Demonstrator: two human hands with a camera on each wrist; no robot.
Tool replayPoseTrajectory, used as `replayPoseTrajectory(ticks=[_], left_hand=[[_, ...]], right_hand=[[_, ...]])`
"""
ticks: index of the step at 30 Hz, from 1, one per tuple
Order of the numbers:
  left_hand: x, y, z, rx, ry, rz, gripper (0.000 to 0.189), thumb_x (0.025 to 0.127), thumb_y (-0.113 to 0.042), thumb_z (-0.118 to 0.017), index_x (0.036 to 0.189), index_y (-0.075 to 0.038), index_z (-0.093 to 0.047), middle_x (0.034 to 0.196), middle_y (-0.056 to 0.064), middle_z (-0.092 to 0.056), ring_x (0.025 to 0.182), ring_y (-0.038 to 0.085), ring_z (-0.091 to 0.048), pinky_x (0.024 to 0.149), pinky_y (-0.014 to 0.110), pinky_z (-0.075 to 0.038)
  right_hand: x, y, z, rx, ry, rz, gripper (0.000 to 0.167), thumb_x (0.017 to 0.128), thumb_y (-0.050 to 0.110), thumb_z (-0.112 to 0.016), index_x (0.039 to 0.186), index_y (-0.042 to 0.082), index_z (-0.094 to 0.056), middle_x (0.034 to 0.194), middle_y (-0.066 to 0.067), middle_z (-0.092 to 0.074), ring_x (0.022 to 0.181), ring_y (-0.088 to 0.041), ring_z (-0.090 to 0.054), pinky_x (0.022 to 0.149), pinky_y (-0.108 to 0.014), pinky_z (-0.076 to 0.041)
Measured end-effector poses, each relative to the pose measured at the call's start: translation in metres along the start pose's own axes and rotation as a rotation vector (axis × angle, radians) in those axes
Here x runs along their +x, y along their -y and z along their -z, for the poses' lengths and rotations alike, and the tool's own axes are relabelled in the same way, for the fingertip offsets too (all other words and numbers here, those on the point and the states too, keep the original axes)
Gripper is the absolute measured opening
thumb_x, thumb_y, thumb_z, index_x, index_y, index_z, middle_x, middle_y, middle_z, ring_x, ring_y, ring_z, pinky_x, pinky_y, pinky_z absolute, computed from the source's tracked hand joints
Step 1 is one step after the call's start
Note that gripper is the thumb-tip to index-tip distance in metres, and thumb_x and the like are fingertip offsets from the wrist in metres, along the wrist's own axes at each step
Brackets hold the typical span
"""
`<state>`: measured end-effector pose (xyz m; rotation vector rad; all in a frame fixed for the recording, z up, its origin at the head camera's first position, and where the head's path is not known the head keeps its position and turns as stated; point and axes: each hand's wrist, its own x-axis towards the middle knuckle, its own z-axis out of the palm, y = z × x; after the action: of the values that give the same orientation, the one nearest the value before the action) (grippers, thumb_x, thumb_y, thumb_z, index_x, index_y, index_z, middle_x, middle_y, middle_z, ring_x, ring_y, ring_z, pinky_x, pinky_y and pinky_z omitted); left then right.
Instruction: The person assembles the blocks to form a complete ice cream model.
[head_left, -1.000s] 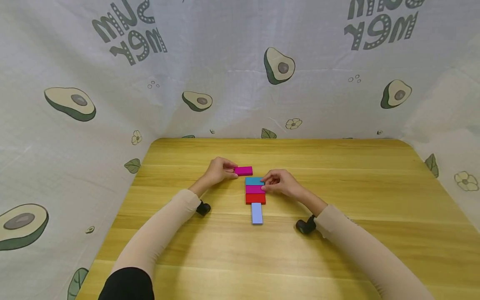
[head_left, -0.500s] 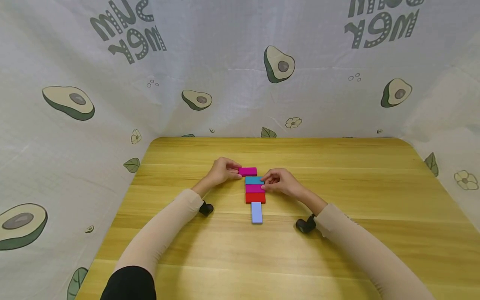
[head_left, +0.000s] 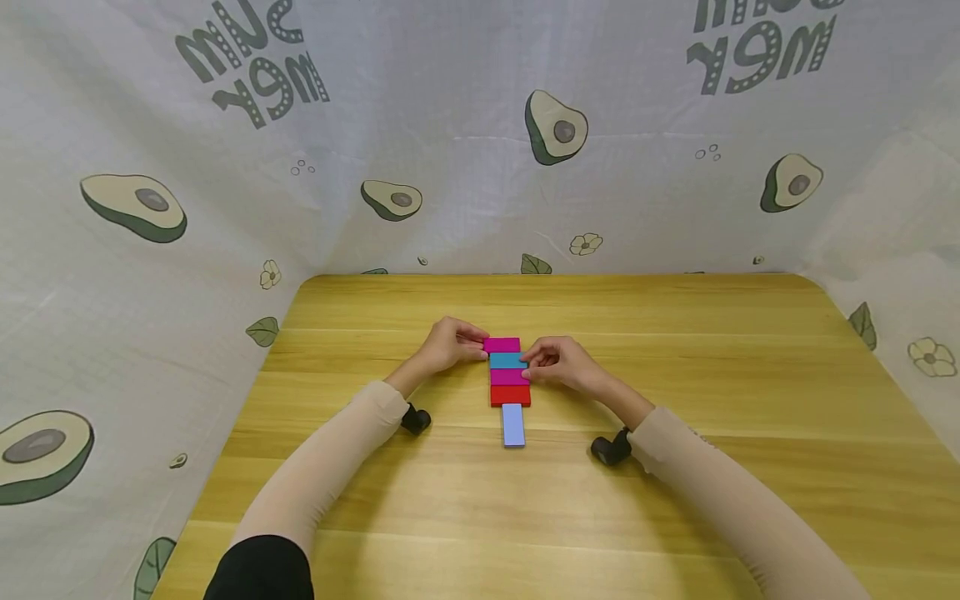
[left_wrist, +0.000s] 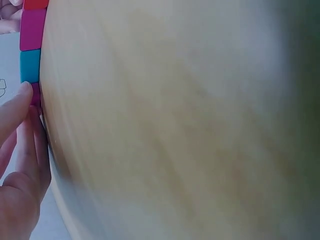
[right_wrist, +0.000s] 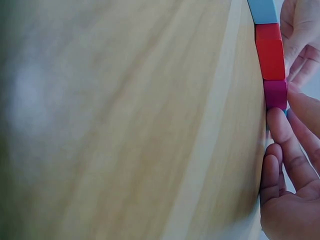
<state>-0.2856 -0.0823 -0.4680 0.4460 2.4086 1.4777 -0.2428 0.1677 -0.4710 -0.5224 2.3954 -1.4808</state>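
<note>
From the head camera, your left hand (head_left: 448,344) pinches the far flat magenta rectangular block (head_left: 502,344) at its left end, holding it at the head of a column on the pale wooden counter (head_left: 675,375); just behind it toward you sit a flat teal block (head_left: 507,360), a second magenta block (head_left: 509,377), a red block (head_left: 511,395) and a narrow lavender block (head_left: 513,424) set lengthwise. Your right hand (head_left: 558,364) has curled fingers bracing the right ends of the teal and second magenta blocks. To seat the far piece well, keep it flat, slide it square against the teal edge, and hold the column steady from the right. In the left wrist view, your fingertips (left_wrist: 24,95) press the magenta end (left_wrist: 35,93); the painted faces look smooth and matte. In the right wrist view, your fingers (right_wrist: 280,131) touch the blocks' sharp-cornered ends, and the counter's grain runs blurred.
</note>
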Motion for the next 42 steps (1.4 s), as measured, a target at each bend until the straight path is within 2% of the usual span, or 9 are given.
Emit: replayPoseTrajectory(ticks=[16,25,34,42], left_hand=[[-0.0009,-0.0042,-0.0009,0.031,0.020,-0.004,0.032,0.086,0.001,-0.075,0.117,0.007,-0.070,0.110,0.018,-0.072,0.095,0.024,-0.071,0.083,0.028,-0.058],[0.0015,-0.0039,-0.0009,0.051,0.038,-0.008,0.031,0.087,0.000,-0.075,0.117,0.006,-0.071,0.109,0.017,-0.072,0.096,0.023,-0.071,0.083,0.027,-0.058],[0.0011,-0.0009,-0.0016,0.063,0.047,-0.014,0.030,0.087,0.001,-0.074,0.117,0.006,-0.071,0.109,0.016,-0.072,0.097,0.023,-0.071,0.084,0.028,-0.058],[0.0033,-0.0021,-0.0020,0.083,0.044,-0.041,0.029,0.088,-0.001,-0.073,0.116,0.005,-0.072,0.109,0.016,-0.073,0.099,0.023,-0.071,0.087,0.028,-0.057]], right_hand=[[0.0001,0.0019,0.0009,-0.013,0.004,0.012,0.022,0.087,0.001,-0.076,0.105,-0.009,-0.070,0.086,-0.013,-0.067,0.075,-0.022,-0.055,0.064,-0.020,-0.046],[0.0015,-0.0007,0.0007,-0.003,0.002,0.012,0.022,0.086,0.001,-0.077,0.105,-0.009,-0.069,0.087,-0.016,-0.066,0.075,-0.022,-0.055,0.063,-0.019,-0.046],[0.0007,-0.0035,-0.0018,-0.009,0.008,0.003,0.022,0.087,0.002,-0.077,0.105,-0.008,-0.070,0.086,-0.013,-0.066,0.075,-0.022,-0.055,0.063,-0.020,-0.046],[0.0011,-0.0031,0.0010,-0.003,0.000,0.008,0.021,0.087,0.002,-0.077,0.104,-0.008,-0.070,0.087,-0.016,-0.067,0.076,-0.023,-0.055,0.063,-0.020,-0.046]])
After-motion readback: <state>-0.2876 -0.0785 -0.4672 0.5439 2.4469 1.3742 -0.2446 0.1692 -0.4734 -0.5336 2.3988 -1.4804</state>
